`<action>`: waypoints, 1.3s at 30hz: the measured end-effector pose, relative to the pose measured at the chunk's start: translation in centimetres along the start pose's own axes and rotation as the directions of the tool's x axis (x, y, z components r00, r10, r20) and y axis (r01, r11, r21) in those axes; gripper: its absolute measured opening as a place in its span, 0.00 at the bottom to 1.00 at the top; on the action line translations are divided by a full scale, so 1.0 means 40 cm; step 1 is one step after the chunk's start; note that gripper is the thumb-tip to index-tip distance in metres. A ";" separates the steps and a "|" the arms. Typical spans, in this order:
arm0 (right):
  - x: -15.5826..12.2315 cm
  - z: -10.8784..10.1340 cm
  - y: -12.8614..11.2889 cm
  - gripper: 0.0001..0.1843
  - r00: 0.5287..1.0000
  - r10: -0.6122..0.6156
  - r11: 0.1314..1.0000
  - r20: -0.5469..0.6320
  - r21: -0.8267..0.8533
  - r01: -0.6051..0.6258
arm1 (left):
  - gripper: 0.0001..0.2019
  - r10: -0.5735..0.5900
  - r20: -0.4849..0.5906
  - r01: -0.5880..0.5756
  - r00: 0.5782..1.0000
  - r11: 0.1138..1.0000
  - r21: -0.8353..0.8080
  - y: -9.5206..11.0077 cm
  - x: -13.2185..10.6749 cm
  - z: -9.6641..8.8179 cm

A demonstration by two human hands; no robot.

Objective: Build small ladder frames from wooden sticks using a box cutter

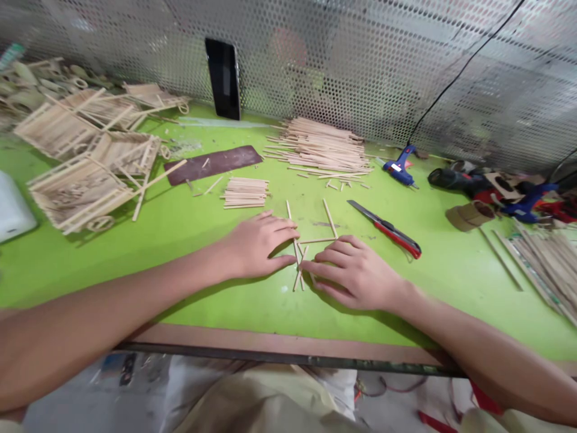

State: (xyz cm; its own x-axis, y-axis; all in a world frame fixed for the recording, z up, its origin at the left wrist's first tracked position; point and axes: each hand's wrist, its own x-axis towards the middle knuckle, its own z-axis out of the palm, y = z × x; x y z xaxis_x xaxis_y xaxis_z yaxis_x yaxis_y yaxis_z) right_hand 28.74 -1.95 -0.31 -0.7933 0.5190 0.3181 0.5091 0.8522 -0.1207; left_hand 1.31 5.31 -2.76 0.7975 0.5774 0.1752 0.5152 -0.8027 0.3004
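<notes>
A small frame of thin wooden sticks lies flat on the green tabletop, with two long sticks joined by a crosspiece. My left hand rests at its left side, fingertips and thumb pressed against the left long stick. From the right, my right hand has its fingers together on a short wooden stick that slants across the lower end of the left long one. Its fingers partly cover the right long stick. Just beyond my right hand lies a red and black utility knife, blade out.
Behind are a small stick bundle, a larger stick pile, brown sandpaper and an upright phone. Stick-built carts stand left. A blue glue gun, bamboo cup and wood strips sit right.
</notes>
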 end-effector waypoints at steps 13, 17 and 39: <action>0.008 0.010 -0.004 0.18 0.997 0.008 0.996 0.081 0.088 -0.015 | 0.24 0.049 -0.016 -0.049 0.999 0.999 0.020 0.002 0.000 0.002; 0.005 0.011 -0.001 0.16 0.998 0.028 0.994 0.064 0.106 -0.035 | 0.25 0.053 -0.012 -0.053 0.999 0.999 0.005 -0.001 0.000 0.002; 0.001 0.026 -0.003 0.13 0.996 0.086 0.991 -0.020 0.105 -0.083 | 0.25 0.068 -0.013 -0.068 0.998 0.998 -0.009 -0.002 0.001 0.001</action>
State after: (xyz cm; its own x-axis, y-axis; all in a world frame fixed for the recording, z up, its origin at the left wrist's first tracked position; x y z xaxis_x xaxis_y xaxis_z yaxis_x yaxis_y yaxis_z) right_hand 28.30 -1.95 -1.25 -0.7398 0.5889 0.3255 0.5354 0.8082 -0.2452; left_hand 1.32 5.39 -2.81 0.8266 0.5233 0.2073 0.4569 -0.8389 0.2958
